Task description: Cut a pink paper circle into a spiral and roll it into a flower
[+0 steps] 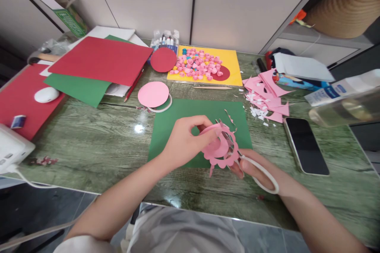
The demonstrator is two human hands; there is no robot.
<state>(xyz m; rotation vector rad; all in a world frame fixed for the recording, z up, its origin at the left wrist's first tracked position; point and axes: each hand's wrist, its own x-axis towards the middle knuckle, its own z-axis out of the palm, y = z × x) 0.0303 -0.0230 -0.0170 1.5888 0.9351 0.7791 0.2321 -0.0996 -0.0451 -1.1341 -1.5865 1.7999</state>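
Note:
My left hand [190,138] pinches a pink paper piece [215,148] with a scalloped outer edge and a spiral-like cut inside. Around the handles of a pair of white-handled scissors [265,184], my right hand [249,164] is closed. The scissor blades lie at the pink paper, partly hidden behind it. Beneath both hands lies a green paper sheet [169,126] with a few thin pink trimmings on it. A plain pink paper circle [153,94] rests to the left, on top of a white ring.
A yellow board [234,63] at the back bears many small pink paper rolls [198,65]. Pink scraps [265,95] lie to the right, beside a dark phone [306,146]. Red sheets [101,59] and a red circle [163,59] are at left and back.

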